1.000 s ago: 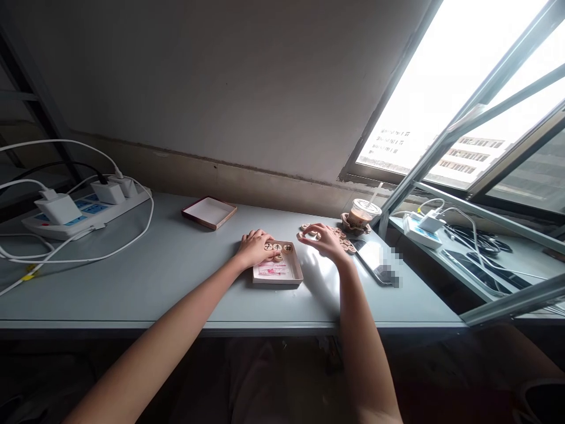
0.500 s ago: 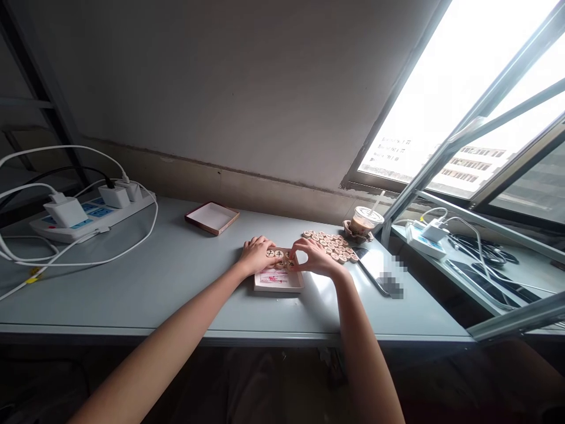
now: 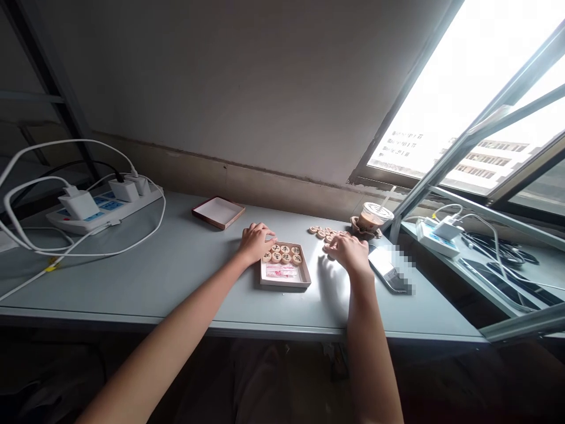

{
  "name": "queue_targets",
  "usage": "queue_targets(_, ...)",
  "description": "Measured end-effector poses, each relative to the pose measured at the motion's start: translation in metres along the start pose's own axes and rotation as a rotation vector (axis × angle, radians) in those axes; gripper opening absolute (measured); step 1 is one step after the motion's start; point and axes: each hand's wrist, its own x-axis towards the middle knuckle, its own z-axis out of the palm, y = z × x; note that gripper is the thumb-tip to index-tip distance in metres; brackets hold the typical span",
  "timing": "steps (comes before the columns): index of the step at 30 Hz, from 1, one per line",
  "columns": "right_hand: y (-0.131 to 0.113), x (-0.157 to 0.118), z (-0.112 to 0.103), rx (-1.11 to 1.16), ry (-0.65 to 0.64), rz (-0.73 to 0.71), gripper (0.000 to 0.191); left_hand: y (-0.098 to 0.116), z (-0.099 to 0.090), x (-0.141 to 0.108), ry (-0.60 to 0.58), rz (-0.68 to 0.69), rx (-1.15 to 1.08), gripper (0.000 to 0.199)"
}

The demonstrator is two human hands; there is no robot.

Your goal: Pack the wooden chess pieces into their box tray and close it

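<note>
Round wooden Chinese chess pieces [image 3: 285,258] with dark characters lie in two rows in the back part of a shallow white box [image 3: 308,272]. A pink-and-white printed slip [image 3: 281,271] shows on the box floor in front of them. My left hand [image 3: 255,242] grips the box's back left corner, thumb and fingers curled there. Off to the right, my right hand [image 3: 350,252] is bent down over a group of loose pieces [image 3: 318,231], fingertips closed around one at the near left edge. The hand hides part of that group.
A shallow box lid [image 3: 219,212] lies at the back left. Behind my right hand stands a lidded drink cup [image 3: 373,217] with a straw, and beside it a phone [image 3: 388,271]. A power strip [image 3: 108,209] with looping white cables occupies the left side. Metal bars rise at right.
My right hand has left the box and moved right to the loose pieces. My left hand has drawn back from the pieces to the box's corner, uncovering the rows. The view has shifted slightly.
</note>
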Motion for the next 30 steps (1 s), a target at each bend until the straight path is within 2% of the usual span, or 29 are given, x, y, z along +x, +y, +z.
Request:
queue_targets(2,0.004,-0.001,0.003,-0.066,-0.092,0.068,0.023,-0.005,-0.003,0.001,-0.018,0.008,0.011,0.024)
queue_targets(5,0.005,-0.001,0.008,-0.064,-0.152,0.05,0.024,-0.009,-0.006,0.0,-0.045,0.013,0.022,0.023)
queue_targets(10,0.002,0.002,0.014,-0.168,0.015,-0.04,0.026,-0.009,-0.006,-0.001,-0.056,0.01,0.016,0.024)
queue_targets(14,0.001,0.003,0.018,-0.191,0.023,-0.124,0.024,-0.008,-0.006,-0.001,-0.063,0.017,0.016,0.023)
queue_targets(17,0.0,0.003,0.02,-0.15,0.035,-0.118,0.022,-0.007,-0.007,-0.001,-0.055,0.01,0.01,0.022)
queue_targets(20,-0.001,0.003,0.015,-0.027,0.024,-0.107,0.02,-0.007,-0.006,-0.001,-0.04,0.0,0.002,0.021)
queue_targets(22,-0.004,0.002,0.008,0.159,0.008,-0.145,0.025,-0.007,-0.005,-0.001,-0.031,0.006,0.001,0.02)
queue_targets(26,-0.027,-0.003,-0.008,0.655,-0.141,-0.384,0.036,-0.008,-0.003,-0.001,-0.023,0.021,0.006,0.02)
queue_targets(28,-0.046,-0.009,-0.01,0.752,-0.226,-0.517,0.032,-0.008,-0.002,-0.001,-0.017,0.023,0.009,0.02)
queue_targets(30,-0.067,-0.016,-0.006,0.732,-0.276,-0.643,0.021,-0.008,-0.002,0.0,-0.015,0.025,0.014,0.021)
